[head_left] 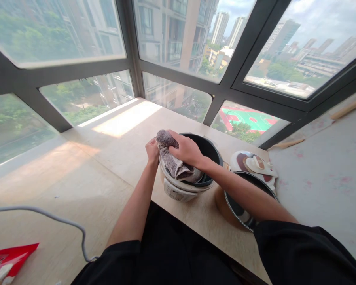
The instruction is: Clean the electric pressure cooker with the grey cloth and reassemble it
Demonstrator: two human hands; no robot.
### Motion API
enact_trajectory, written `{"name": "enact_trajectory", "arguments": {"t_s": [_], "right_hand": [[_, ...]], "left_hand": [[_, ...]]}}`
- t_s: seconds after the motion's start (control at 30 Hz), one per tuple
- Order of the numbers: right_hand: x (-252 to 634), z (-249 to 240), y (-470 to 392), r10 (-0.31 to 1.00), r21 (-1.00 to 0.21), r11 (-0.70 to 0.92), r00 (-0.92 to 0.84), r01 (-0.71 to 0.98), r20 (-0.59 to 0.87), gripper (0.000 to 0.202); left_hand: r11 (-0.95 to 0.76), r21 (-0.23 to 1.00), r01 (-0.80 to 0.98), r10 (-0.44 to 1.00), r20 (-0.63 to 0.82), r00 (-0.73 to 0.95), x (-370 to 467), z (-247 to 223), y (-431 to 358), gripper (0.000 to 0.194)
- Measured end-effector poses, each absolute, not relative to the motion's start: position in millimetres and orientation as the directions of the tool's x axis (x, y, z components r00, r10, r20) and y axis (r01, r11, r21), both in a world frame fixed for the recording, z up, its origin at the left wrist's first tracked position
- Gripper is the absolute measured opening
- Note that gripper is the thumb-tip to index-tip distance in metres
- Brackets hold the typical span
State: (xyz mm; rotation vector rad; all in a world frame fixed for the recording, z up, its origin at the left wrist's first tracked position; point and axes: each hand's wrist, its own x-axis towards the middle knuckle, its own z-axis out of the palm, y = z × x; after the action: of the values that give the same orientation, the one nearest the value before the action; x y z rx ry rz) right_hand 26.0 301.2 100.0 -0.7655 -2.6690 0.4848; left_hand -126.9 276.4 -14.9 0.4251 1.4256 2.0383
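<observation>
A white rice cooker point(180, 194) stands without its lid at the middle of the counter, its dark inside showing. My right hand point(187, 149) is closed around a grey-brown towel point(175, 164), bunched over the cooker's left rim and hanging partly into the opening. On the far left side of the rim, my left hand point(152, 151) is closed against the cooker's edge beside the towel; its fingertips are hidden. Under my right forearm stands a round pot point(235, 211) with a dark inside, partly covered by the arm.
Behind the pot lies a white and brown lid point(255, 164), near the flowered wall point(320, 190). A grey cable point(47, 213) crosses the pale counter point(106, 170) at left, by a red packet point(12, 261). Framed windows point(178, 95) border the counter's back.
</observation>
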Motion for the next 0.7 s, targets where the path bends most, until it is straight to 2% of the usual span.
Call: {"name": "enact_trajectory", "arguments": {"t_s": [0.13, 0.33, 0.4, 0.47, 0.57, 0.63, 0.7], "right_hand": [[37.0, 83.4, 339.8, 0.613, -0.363, 0.775, -0.754, 0.517, 0.237, 0.067], [44.1, 63.7, 361.7, 0.621, -0.351, 0.755, -0.775, 0.553, 0.116, 0.045], [42.1, 59.2, 361.1, 0.623, -0.382, 0.739, -0.779, 0.555, 0.072, 0.043], [39.1, 54.8, 360.4, 0.621, -0.465, 0.694, -0.784, 0.55, 0.0, 0.049], [33.9, 48.6, 359.8, 0.544, -0.561, 0.63, -0.821, 0.536, -0.174, 0.069], [30.3, 45.5, 359.1, 0.49, -0.563, 0.631, -0.837, 0.534, -0.244, 0.078], [27.3, 43.8, 357.9, 0.491, -0.543, 0.633, -0.829, 0.552, -0.269, 0.076]], "left_hand": [[-0.203, 0.947, -0.248, 0.572, -0.09, -0.815, -125.4, -8.8, 279.1, 0.028], [-0.163, 0.961, -0.225, 0.549, -0.101, -0.83, -126.0, -7.9, 278.2, 0.033], [-0.164, 0.959, -0.232, 0.545, -0.108, -0.831, -126.1, -8.0, 277.9, 0.035], [-0.166, 0.957, -0.24, 0.542, -0.115, -0.832, -126.5, -7.8, 278.1, 0.036], [-0.158, 0.955, -0.25, 0.561, -0.122, -0.819, -127.9, -7.4, 278.5, 0.038], [-0.145, 0.955, -0.257, 0.574, -0.13, -0.808, -128.6, -7.3, 278.5, 0.039], [-0.142, 0.955, -0.26, 0.577, -0.133, -0.805, -128.5, -7.0, 278.3, 0.041]]}}
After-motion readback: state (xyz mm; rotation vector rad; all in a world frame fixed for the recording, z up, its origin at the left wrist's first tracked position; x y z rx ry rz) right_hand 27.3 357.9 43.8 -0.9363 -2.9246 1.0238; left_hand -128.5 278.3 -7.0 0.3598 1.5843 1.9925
